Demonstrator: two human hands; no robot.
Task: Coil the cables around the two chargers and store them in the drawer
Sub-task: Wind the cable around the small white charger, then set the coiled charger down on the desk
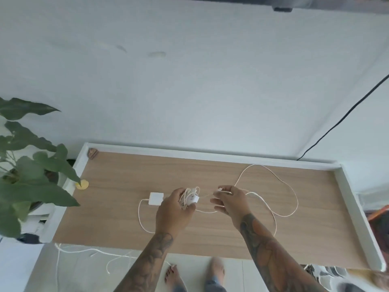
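Note:
My left hand [175, 204] grips a white charger [192, 198] with several turns of white cable wound round it, held just above the wooden top. My right hand [230, 200] pinches the same cable [271, 175] a short way to the right; the loose rest of it lies in big loops toward the right end. A second white charger [156, 197] lies flat just left of my left hand, and its cable [139, 216] curves down off the front edge and hangs over the floor. No drawer is in view.
The wooden top [126, 207] has a raised white rim [353, 203] at back and sides. A leafy plant [31, 169] stands at the left end, a yellow disc [82, 184] near it. A black cord [341, 121] runs down the wall. My feet show below.

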